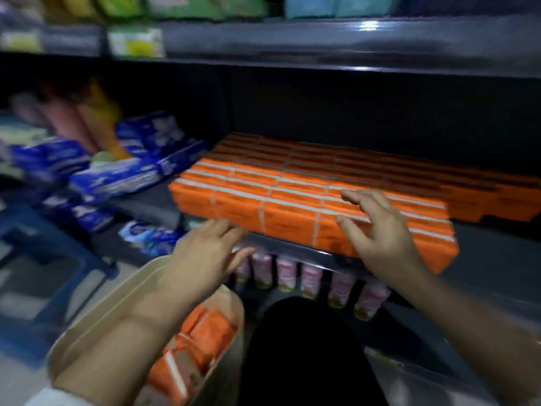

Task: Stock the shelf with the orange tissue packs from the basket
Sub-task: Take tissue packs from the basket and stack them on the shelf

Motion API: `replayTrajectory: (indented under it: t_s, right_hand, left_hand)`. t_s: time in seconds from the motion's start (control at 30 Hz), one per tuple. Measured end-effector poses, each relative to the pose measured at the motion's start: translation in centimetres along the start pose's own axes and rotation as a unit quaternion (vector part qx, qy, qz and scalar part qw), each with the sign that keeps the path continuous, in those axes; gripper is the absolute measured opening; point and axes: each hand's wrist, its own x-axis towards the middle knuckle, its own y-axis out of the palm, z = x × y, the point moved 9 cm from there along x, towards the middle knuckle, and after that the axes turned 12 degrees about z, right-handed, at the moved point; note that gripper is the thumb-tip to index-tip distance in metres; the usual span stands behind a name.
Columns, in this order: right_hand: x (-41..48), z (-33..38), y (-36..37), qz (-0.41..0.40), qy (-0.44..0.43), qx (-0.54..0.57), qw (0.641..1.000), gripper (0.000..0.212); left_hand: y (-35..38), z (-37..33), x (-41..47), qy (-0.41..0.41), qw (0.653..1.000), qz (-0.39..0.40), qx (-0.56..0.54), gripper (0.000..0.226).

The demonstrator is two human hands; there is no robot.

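Rows of orange tissue packs lie flat on a dark shelf, the front row overhanging its edge. My right hand hovers with spread fingers over the front right packs; whether it touches them is unclear in the blur. My left hand is open just below the shelf's front edge, holding nothing. Beneath my left forearm stands a beige basket with more orange tissue packs inside.
Blue packets lie piled left of the orange rows. Pink cans line the shelf below. A blue stool stands on the floor at left. An upper shelf carries green and blue packs. My dark-clad knee is at bottom centre.
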Motion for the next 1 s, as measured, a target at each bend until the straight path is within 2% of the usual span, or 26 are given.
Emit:
replayTrajectory:
  t_s: [0.2, 0.33, 0.4, 0.57, 0.7, 0.83, 1.0]
  right_hand:
    - [2.6, 8.4, 9.9, 0.11, -0.068, 0.014, 0.992, 0.042]
    - [3.7, 11.7, 15.9, 0.18, -0.081, 0.016, 0.98, 0.039]
    - [4.0, 12.5, 18.9, 0.211, -0.082, 0.02, 0.974, 0.039]
    - [3.5, 12.3, 26.8, 0.275, -0.069, 0.026, 0.959, 0.04]
    - [2.5, 10.1, 34.7, 0.38, -0.013, 0.014, 0.925, 0.046]
    - [0.9, 8.0, 41.5, 0.451, 0.064, 0.002, 0.89, 0.055]
    - [-1.7, 6.7, 48.3, 0.501, 0.099, -0.008, 0.86, 0.046]
  left_hand:
    - [1.2, 12.7, -10.8, -0.182, 0.983, 0.025, 0.01, 0.045]
    - [3.4, 16.9, -14.7, -0.247, 0.968, 0.033, -0.019, 0.04]
    - [4.4, 17.8, -15.6, -0.263, 0.963, 0.038, -0.041, 0.034]
    - [7.9, 20.4, -16.9, -0.293, 0.948, 0.1, -0.071, 0.042]
    - [10.3, 22.6, -17.8, -0.309, 0.936, 0.124, -0.114, 0.044]
    - [12.0, 23.8, -18.9, -0.316, 0.926, 0.139, -0.154, 0.043]
    - [13.3, 25.3, -21.0, -0.338, 0.9, 0.19, -0.196, 0.045]
